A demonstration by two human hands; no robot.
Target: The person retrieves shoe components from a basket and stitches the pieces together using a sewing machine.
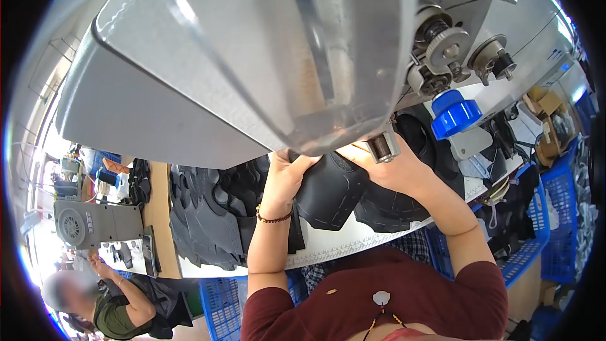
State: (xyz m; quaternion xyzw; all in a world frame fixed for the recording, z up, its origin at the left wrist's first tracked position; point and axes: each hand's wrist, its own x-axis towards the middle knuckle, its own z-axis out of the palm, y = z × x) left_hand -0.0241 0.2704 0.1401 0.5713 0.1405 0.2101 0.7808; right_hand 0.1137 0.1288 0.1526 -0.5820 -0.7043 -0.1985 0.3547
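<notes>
A black curved piece with pale stitch marks point(331, 192), looking like a shoe upper, is between my hands under the sewing machine head point(252, 57). My left hand point(287, 177) grips its left side, thumb on top and the other fingers mostly hidden. On the other side, my right hand point(394, 167) closes on the upper edge, its fingertips partly behind the machine head and a small metal cylinder point(382, 147). The needle area is hidden from this view. More black cut pieces point(214, 208) lie overlapped left of my left hand, and others point(391, 208) below my right hand.
A blue knob point(456, 115) juts from the machine above my right hand. A white ruled table edge point(347, 249) runs before me. Blue crates point(527, 246) stand at right, another point(221, 306) below left. A person point(120, 303) works at another machine point(95, 224) on the left.
</notes>
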